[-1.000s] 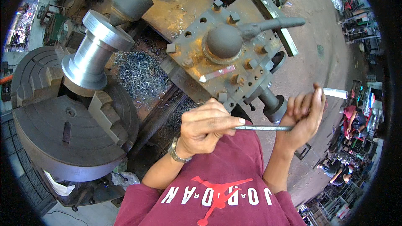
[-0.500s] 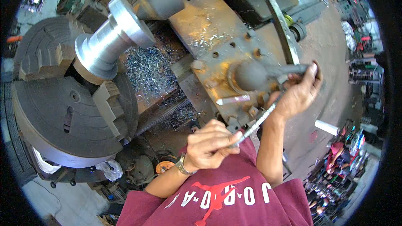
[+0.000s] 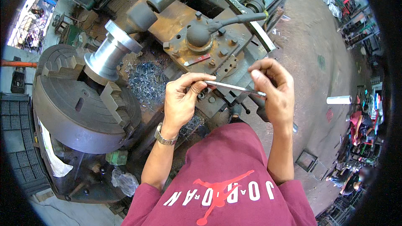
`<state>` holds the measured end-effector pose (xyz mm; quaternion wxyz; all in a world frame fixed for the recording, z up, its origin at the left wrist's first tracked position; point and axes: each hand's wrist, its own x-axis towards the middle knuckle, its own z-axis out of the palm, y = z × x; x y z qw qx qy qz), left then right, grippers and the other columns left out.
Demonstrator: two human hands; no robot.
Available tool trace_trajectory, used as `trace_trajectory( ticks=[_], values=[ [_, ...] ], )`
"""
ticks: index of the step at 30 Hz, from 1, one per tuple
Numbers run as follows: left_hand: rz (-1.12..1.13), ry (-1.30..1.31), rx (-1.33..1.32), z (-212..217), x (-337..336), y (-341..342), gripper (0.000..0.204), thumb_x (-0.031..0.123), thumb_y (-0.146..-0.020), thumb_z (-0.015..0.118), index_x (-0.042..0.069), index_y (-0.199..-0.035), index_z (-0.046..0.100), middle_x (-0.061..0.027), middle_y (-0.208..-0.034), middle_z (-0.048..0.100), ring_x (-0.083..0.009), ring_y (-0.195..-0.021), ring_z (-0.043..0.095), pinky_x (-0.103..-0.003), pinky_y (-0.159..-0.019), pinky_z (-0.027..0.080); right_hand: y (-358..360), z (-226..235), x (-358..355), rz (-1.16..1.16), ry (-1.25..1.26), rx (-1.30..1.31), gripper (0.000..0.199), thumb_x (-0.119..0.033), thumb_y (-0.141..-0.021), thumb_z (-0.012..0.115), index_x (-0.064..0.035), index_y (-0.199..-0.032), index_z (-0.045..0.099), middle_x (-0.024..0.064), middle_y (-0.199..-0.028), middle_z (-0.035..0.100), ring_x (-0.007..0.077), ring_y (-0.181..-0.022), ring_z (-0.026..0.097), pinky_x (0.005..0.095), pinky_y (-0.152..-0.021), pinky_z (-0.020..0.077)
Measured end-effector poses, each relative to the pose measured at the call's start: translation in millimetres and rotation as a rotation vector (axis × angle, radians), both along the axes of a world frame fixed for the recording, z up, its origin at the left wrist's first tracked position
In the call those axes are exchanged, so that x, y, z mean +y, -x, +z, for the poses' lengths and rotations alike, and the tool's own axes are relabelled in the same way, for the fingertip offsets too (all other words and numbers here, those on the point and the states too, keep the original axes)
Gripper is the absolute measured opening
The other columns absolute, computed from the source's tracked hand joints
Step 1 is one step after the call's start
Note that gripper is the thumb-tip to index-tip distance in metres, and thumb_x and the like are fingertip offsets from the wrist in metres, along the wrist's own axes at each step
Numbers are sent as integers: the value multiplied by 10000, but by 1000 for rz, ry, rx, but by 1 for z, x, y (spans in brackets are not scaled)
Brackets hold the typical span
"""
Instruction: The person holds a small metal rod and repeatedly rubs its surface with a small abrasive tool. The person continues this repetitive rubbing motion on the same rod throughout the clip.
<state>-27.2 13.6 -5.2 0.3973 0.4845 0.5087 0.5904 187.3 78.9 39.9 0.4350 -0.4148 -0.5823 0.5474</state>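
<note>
A thin, straight silver metal strip [image 3: 234, 86] stretches between my hands, in front of the lathe's tool post. My left hand [image 3: 183, 96] pinches its left end between thumb and fingers. My right hand [image 3: 276, 90] is curled at the other end, which meets the palm side; the lower fingers are hidden. Thumb and forefinger of that hand show a gap between them. Behind the strip stands the square tool post [image 3: 184, 42], with bolts, a round knob and a lever [image 3: 240, 19]. A red and silver piece [image 3: 197, 60] lies on its top.
To the left, a large lathe chuck [image 3: 71, 117] grips a shiny turned metal workpiece [image 3: 109, 54], its far end against a tailstock centre [image 3: 141, 16]. Curled metal chips [image 3: 146, 79] lie below it. A white roll [image 3: 339, 100] is on the floor at right; people are farther off.
My right hand has come off the lever and back toward me. My left hand has moved up and left, and the strip now lies nearly level. The whole view has shifted.
</note>
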Motion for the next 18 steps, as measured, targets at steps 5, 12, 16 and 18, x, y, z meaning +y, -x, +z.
trace_trajectory(
  ticks=[5,12,16,18],
  values=[
    [-46,-111,181,-12,-4,1,264,232,-972,709,-8,-1060,775,-96,-978,757,-153,-894,665,-273,-804,511,1,7,-58,-101,6,97,127,-87,-951,728,-1,-1037,691,-13,-904,648,52,-801,542,218,-733,445],
    [-33,-335,349,-19,8,8,170,-21,-893,674,28,-991,804,-69,-933,791,-142,-864,626,-248,-749,501,19,-9,-92,-160,-86,193,71,-23,-952,695,2,-1018,685,-19,-851,605,33,-698,504,206,-610,384],
    [-57,-343,410,-17,9,13,261,-108,-846,622,22,-983,802,-72,-930,788,-149,-868,638,-251,-729,506,24,-13,-98,-191,-194,186,66,5,-947,677,20,-1011,674,0,-835,588,43,-681,497,213,-594,374],
    [-64,-356,452,-14,10,15,297,-133,-817,602,21,-978,800,-68,-925,783,-153,-862,644,-256,-719,513,26,-12,-100,-210,-203,201,67,11,-944,674,24,-1010,671,2,-832,582,45,-677,495,216,-589,370]
  ],
)
